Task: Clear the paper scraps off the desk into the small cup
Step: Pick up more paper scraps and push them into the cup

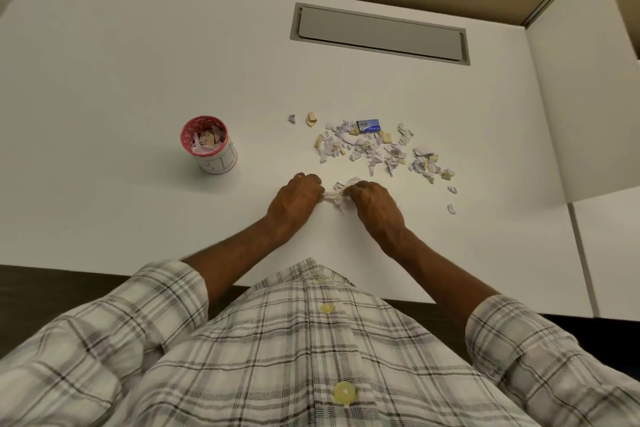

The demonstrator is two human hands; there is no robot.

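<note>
Head view: both hands meet near the front of the bench [138,80], knuckles up and fingers curled. The left hand [298,198] and right hand [374,204] each pinch an end of one small wad [337,192] of paper, which sits between them at or just above the surface.

The cup [207,146] stands upright to the left of the hands and a little farther out. It is already partly filled, and the left hand is clearly the nearer one. Carrying the wad there would mean a short sweep leftward and away, probably by the left hand.

The loose scraps [374,149] lie beyond the right hand in a band running left to right, trailing toward the near right, with a small blue box [367,125] at its far edge. The right hand is closer to them.
</note>
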